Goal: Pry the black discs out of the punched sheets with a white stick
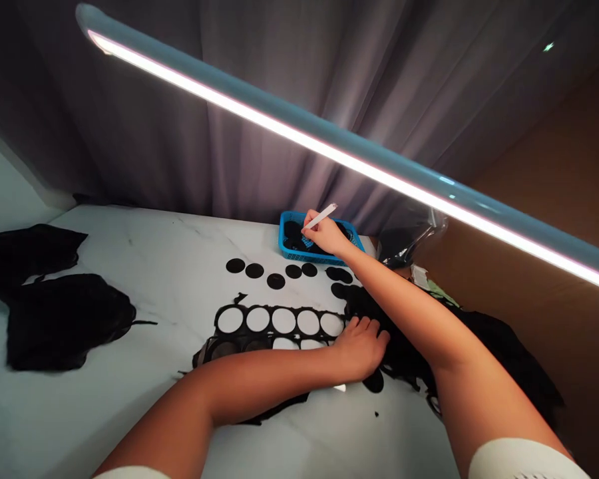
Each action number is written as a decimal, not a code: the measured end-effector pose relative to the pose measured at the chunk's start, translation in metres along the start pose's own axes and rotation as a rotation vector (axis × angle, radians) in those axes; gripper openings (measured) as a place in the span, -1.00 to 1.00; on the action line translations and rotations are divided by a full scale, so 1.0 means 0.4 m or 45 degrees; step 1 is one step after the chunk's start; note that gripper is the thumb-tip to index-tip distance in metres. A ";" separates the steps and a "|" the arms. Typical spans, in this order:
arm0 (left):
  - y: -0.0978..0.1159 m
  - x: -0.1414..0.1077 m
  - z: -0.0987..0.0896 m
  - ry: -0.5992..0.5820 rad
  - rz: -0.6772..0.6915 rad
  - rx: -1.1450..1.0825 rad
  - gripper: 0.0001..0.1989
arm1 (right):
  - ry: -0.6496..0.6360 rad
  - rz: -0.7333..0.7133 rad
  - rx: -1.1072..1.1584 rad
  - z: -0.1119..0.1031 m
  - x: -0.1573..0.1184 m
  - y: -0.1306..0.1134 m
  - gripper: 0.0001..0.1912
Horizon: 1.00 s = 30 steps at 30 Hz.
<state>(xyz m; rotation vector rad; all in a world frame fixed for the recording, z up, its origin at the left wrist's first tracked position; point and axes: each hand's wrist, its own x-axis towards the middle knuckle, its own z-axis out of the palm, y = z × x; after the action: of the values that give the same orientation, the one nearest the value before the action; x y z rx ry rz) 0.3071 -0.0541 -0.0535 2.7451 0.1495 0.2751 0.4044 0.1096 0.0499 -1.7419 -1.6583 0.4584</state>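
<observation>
My right hand [324, 234] is over the blue basket [282, 241] at the back of the table, its fingers closed round a white pen-like stick [324, 214]. Dark pieces lie inside the basket. My left hand [362, 347] rests palm down with fingers spread, at the right end of a black sheet [246, 320] with rows of round holes. Several black discs [254, 270] lie between the sheet and the basket. Another black disc [374, 381] is just below my left hand. My left forearm hides part of the sheet.
Black cloth [70, 319] lies at the left, and more dark material [499, 346] is heaped at the right. A clear plastic bag [412, 236] stands beside the basket. A lit tube lamp [279, 130] crosses above, before a grey curtain [150, 133].
</observation>
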 end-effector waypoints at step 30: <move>-0.146 -0.635 -0.163 0.082 -0.250 0.335 -0.41 | -0.399 0.025 0.550 0.288 -0.393 -0.090 -0.86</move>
<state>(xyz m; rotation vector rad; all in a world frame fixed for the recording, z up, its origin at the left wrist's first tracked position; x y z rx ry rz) 0.0417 -0.0125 -0.0598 2.9516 0.5029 0.3089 0.2812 -0.0184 -0.0381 -1.4160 -1.5982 1.0584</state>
